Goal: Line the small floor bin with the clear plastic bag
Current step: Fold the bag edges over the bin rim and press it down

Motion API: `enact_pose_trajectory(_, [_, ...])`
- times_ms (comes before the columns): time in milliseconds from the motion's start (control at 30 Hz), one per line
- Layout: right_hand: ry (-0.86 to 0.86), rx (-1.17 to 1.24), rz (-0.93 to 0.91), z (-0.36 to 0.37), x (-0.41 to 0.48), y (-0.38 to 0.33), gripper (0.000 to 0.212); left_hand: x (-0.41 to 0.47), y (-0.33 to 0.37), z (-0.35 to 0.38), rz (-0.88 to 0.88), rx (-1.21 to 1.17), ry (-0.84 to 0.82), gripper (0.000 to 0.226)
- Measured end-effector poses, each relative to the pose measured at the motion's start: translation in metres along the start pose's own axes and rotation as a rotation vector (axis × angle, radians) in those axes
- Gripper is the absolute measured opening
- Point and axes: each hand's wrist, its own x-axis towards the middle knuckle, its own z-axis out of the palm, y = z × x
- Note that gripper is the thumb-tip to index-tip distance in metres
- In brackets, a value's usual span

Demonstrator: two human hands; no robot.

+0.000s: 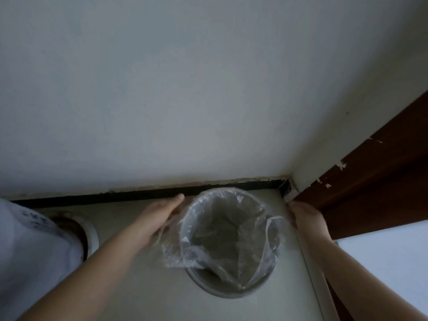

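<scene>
A small round grey floor bin [209,287] stands on the floor in the corner, seen from above. A clear plastic bag [231,230] sits inside it, its mouth spread over the rim; loose folds hang over the near-left side. My left hand [162,213] lies flat against the bag's left edge at the rim, fingers stretched towards the wall. My right hand [305,218] is at the bin's right side, fingers curled by the bag's edge; whether it grips the plastic is unclear.
A white wall [185,100] rises just behind the bin, with a black skirting strip [139,194] at its foot. A brown wooden door frame [370,181] stands close on the right. My knee in light fabric [30,251] and a shoe [76,230] are at the left.
</scene>
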Motion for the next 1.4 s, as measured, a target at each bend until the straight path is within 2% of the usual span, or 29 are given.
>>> enact_pose_trajectory(67, [0.011,-0.12,-0.376,-0.007,-0.025,-0.011,0.024,-0.011,0.0,-0.001,0.371,0.09,0.27,0.04])
enact_pose_trajectory(100, [-0.052,-0.215,-0.594,-0.009,-0.039,-0.016,0.027,-0.021,0.0,-0.001,0.606,0.153,0.312,0.037])
enact_pose_trajectory(167, [-0.286,-0.492,-0.976,-0.012,-0.061,-0.02,0.031,-0.043,0.001,0.002,0.952,0.389,0.225,0.04])
enact_pose_trajectory(233, [-0.513,-0.776,-1.199,-0.01,-0.074,-0.018,0.036,-0.058,-0.005,0.012,1.119,0.7,0.111,0.052])
enact_pose_trajectory(300, [-0.634,-0.993,-1.289,-0.007,-0.081,-0.012,0.042,-0.068,-0.013,0.022,1.166,0.925,0.014,0.06])
enact_pose_trajectory(400, [-0.659,-1.132,-1.327,-0.008,-0.084,0.003,0.046,-0.073,-0.024,0.026,1.146,1.014,-0.059,0.053])
enact_pose_trajectory(500, [-0.595,-1.118,-1.413,-0.016,-0.086,0.016,0.025,-0.076,-0.031,0.023,1.133,1.016,-0.015,0.024])
enact_pose_trajectory(567, [-0.536,-1.055,-1.471,-0.022,-0.086,0.025,0.012,-0.079,-0.036,0.023,1.186,1.032,0.062,0.009])
enact_pose_trajectory(667, [-0.425,-1.02,-1.565,-0.031,-0.087,0.037,0.011,-0.091,-0.046,0.023,1.385,1.043,0.16,0.012])
enact_pose_trajectory(800, [-0.265,-1.048,-1.646,-0.04,-0.089,0.056,0.013,-0.1,-0.066,0.022,1.575,1.132,0.188,0.006])
enact_pose_trajectory(933, [-0.147,-1.027,-1.545,-0.041,-0.086,0.078,0.014,-0.095,-0.085,0.022,1.682,1.216,0.109,0.015])
enact_pose_trajectory(1033, [-0.167,-0.971,-1.356,-0.041,-0.086,0.09,0.015,-0.088,-0.097,0.023,1.663,1.296,0.051,0.026])
enact_pose_trajectory(1100, [-0.238,-0.936,-1.198,-0.041,-0.084,0.098,0.028,-0.084,-0.101,0.024,1.629,1.335,0.032,0.034])
enact_pose_trajectory(1167, [-0.355,-0.752,-0.934,-0.038,-0.085,0.107,0.04,-0.081,-0.108,0.022,1.614,1.352,0.039,0.041])
enact_pose_trajectory(1233, [-0.43,-0.374,-0.552,-0.035,-0.087,0.11,0.039,-0.078,-0.119,0.015,1.617,1.379,0.018,0.045])
enact_pose_trajectory(1300, [-0.326,0.012,-0.258,-0.035,-0.086,0.106,0.032,-0.077,-0.129,0.001,1.622,1.313,-0.041,0.046])
enact_pose_trajectory(1333, [-0.235,0.103,-0.216,-0.037,-0.083,0.101,0.028,-0.077,-0.131,-0.005,1.6,1.236,-0.044,0.047])
enact_pose_trajectory(1400, [-0.086,0.12,-0.264,-0.039,-0.079,0.085,0.023,-0.078,-0.124,-0.01,1.442,1.026,0.056,0.05])
